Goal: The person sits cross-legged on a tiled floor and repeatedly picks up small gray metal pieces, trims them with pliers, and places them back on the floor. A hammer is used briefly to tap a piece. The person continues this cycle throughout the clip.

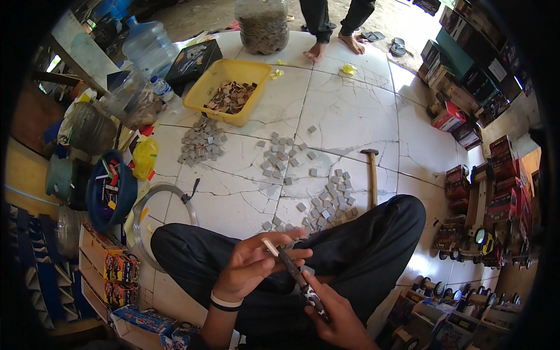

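My left hand point(248, 262), with a pale band at the wrist, is raised over my crossed legs. Its thumb and bent fingers surround a small pale strip point(270, 247). In my right hand point(335, 315) is a narrow dark hand tool point(293, 270) with white marks near its grip; its exact kind is unclear. The tool slants up and left, and its far end meets the strip between my left fingers. Beyond my legs, many small grey square pieces point(329, 204) lie scattered on the tiles, with a denser pile point(201, 143) farther left.
A yellow basin point(192, 99) holds brown and pale square pieces. A hammer point(373, 175) lies by my right knee, a coil of clear tubing point(140, 219) by my left. Wooden toy vehicles point(501, 192) line the right side. Someone's bare feet point(318, 52) stand on the far tiles.
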The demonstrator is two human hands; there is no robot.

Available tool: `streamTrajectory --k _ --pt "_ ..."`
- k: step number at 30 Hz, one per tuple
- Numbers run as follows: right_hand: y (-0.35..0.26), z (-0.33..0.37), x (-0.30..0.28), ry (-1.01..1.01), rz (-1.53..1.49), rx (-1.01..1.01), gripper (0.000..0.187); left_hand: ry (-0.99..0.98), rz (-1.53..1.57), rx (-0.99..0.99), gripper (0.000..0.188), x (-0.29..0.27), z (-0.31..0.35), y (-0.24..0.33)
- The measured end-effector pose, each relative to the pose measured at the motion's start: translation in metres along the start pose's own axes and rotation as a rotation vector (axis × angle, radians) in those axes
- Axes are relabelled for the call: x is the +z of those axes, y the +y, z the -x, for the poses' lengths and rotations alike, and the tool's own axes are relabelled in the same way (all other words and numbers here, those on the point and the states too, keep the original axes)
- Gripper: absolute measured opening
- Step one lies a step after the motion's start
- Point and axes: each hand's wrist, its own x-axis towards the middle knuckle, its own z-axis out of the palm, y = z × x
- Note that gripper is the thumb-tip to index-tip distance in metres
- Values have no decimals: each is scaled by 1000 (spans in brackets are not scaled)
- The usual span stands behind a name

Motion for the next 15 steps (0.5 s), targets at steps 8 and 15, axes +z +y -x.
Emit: streamTrajectory --k 8,15 --pt "-1 -1 -8 -81 -84 49 75 36 75 58 22 -9 -11 -3" --pt "22 -6 7 -104 -664 90 74 86 133 175 19 9 -18 -31"
